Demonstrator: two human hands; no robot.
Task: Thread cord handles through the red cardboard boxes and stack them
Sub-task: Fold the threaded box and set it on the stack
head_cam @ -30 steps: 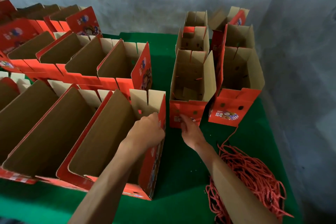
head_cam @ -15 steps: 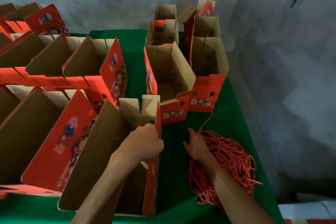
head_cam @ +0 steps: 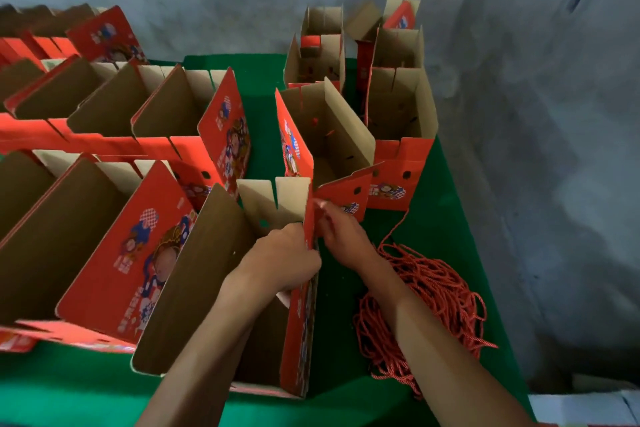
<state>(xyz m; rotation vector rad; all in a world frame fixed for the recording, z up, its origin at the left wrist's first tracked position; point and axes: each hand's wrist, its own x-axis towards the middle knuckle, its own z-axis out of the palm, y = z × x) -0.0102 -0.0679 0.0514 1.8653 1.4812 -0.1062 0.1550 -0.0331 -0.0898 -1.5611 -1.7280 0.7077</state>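
An open red cardboard box point(head_cam: 207, 274) with a brown inside stands in front of me on the green table point(head_cam: 346, 392). My left hand point(head_cam: 284, 258) reaches inside it and grips its right wall near the top. My right hand point(head_cam: 341, 230) is outside that same wall, fingers pinching a red cord end against it; the hand is blurred. A heap of red cord point(head_cam: 433, 302) lies on the table under and right of my right forearm.
Rows of open red boxes point(head_cam: 104, 121) fill the left side. More boxes point(head_cam: 398, 121) stand at the back right, one point(head_cam: 325, 149) just beyond my hands with a cord strand trailing to it. A grey wall point(head_cam: 536, 149) closes the right and the back.
My right hand has risen from the cord heap to the outer wall of the near box. My left hand has stayed on that wall. The view has shifted slightly.
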